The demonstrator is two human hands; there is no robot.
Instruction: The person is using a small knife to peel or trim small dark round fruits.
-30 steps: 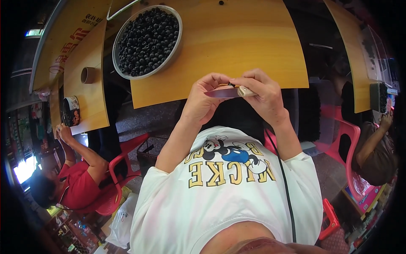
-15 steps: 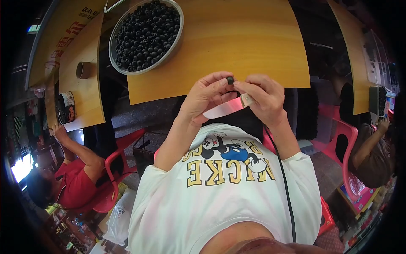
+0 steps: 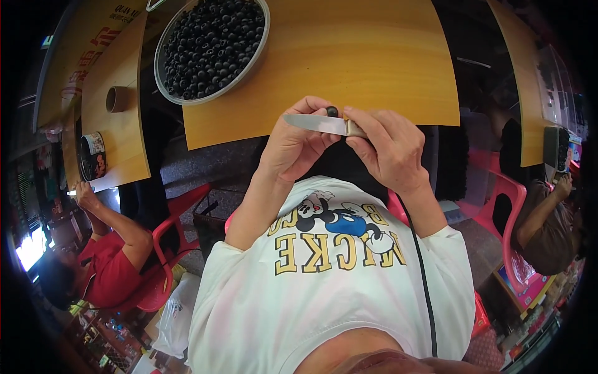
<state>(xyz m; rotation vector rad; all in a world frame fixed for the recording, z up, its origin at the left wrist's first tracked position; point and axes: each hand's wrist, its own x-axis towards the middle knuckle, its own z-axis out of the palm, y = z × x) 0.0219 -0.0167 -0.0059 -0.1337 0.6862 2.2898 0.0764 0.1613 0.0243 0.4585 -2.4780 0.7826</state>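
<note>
Just off the table's front edge, my left hand (image 3: 283,146) pinches a small round black piece (image 3: 332,111), glossy and about fingertip-sized. What exactly it is I cannot make out. My right hand (image 3: 395,146) grips a knife (image 3: 314,123) by its pale handle. Its blade points left and passes in front of my left fingers, just below the black piece. Whether the edge touches the piece cannot be seen. At the table's left corner stands a clear round tub (image 3: 232,93) full of similar black pieces, several with a hole or ring showing.
The wooden table (image 3: 361,56) lies ahead of my hands. At left, a co-worker in red (image 3: 118,262) sits at another table with a brown cup (image 3: 116,100) and a printed tub (image 3: 93,156). A second co-worker (image 3: 548,224) sits at right beside a pink chair (image 3: 507,218).
The knife has risen and swung nearly level, its blade now across my left fingers. My right hand has turned over the handle. The black piece has shifted slightly left and up.
</note>
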